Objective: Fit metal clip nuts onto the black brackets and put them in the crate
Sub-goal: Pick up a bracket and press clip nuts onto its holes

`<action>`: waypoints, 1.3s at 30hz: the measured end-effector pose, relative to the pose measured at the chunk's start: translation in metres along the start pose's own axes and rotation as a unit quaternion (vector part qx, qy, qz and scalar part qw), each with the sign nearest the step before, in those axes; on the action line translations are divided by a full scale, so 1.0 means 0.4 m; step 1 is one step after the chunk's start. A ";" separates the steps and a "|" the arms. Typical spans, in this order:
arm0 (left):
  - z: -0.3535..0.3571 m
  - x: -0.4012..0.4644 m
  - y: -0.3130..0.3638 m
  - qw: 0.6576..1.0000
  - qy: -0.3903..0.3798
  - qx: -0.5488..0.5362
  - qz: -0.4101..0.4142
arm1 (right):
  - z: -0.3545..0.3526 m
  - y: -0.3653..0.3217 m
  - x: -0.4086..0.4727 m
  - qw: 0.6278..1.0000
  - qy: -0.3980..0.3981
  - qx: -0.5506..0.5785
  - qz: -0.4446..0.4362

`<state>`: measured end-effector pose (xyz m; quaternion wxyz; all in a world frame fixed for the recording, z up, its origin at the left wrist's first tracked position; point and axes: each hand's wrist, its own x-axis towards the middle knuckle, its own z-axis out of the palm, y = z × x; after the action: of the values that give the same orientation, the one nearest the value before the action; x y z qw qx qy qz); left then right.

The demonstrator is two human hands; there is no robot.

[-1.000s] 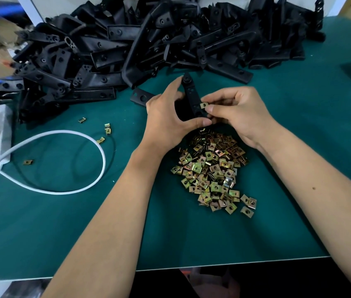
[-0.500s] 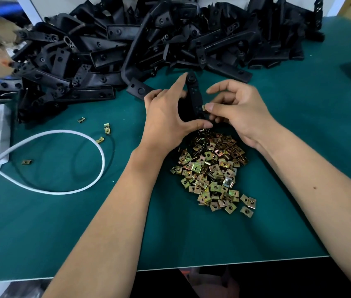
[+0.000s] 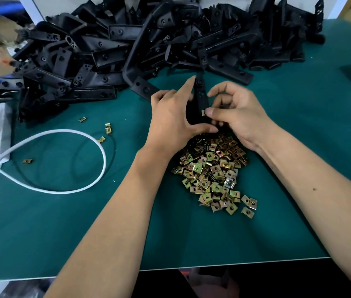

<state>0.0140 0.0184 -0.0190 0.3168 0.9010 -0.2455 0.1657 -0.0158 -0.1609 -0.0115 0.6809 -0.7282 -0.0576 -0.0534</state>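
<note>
Between my hands stands a black bracket [image 3: 200,97], upright above the nut pile [image 3: 213,173]; my left hand [image 3: 170,119] grips it; my right hand [image 3: 237,112] pinches a clip nut [image 3: 203,112] against its edge; more brackets [image 3: 148,46] heap across the green surface [image 3: 84,222] behind.

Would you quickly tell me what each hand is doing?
Left hand: holds the black bracket.
Right hand: pinches a clip nut against it.

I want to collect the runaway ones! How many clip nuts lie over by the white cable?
4: one beyond the white cable, two by its loop, one inside. None look hidden.
</note>
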 end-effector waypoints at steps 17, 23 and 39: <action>-0.020 0.012 -0.036 0.990 0.079 -0.015 -0.120 | -0.001 -0.010 0.008 0.987 0.038 -0.152 -0.029; -0.019 0.009 -0.059 0.966 0.123 -0.076 -0.212 | -0.017 -0.013 0.003 0.912 -0.073 -0.402 -0.042; -0.007 0.007 -0.049 0.980 0.069 -0.071 -0.171 | -0.022 -0.016 0.007 0.916 -0.069 -0.388 -0.073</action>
<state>0.0267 0.0326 -0.0251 0.4197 0.8914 -0.0769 0.1527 -0.0141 -0.1691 -0.0041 0.3335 -0.9308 -0.1318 -0.0707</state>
